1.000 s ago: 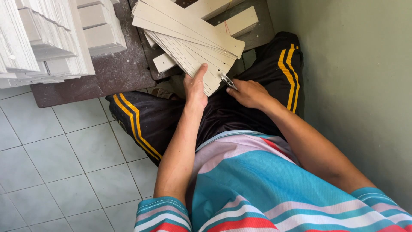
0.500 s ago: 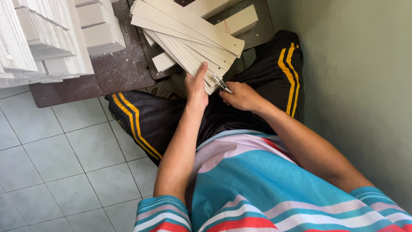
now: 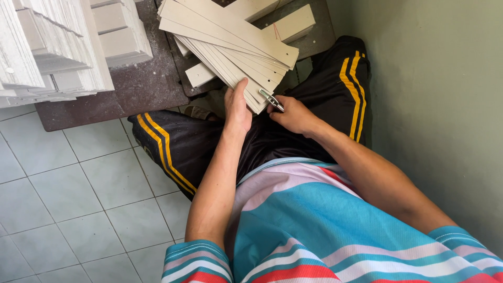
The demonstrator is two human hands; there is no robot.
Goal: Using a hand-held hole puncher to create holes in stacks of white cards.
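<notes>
Head view, looking down on a seated person. A fanned stack of long, pale beige card strips [image 3: 230, 47] lies on a dark, dusty counter [image 3: 141, 84], its long axis running from the upper left down to the lower right, so that the near ends of the strips project over the counter edge toward the person's lap. Both hands meet the stack at these near ends. The left hand [image 3: 237, 109] lies just left of the strip ends, fingers curled under them and thumb extended up along their edge, steadying the stack. The right hand [image 3: 293, 115] lies just right of the strip ends, closed around a small silvery metal tool [image 3: 271, 99] whose tip points up and left and touches the end corner of the stack; the exact kind of tool cannot be told. Of the two hands, the left has the fuller contact with the strips. Farther left of the stack, tall piles of white boards [image 3: 52, 47] stand on the same counter. Below the stack's near ends are black trousers with yellow stripes [image 3: 167, 152].
</notes>
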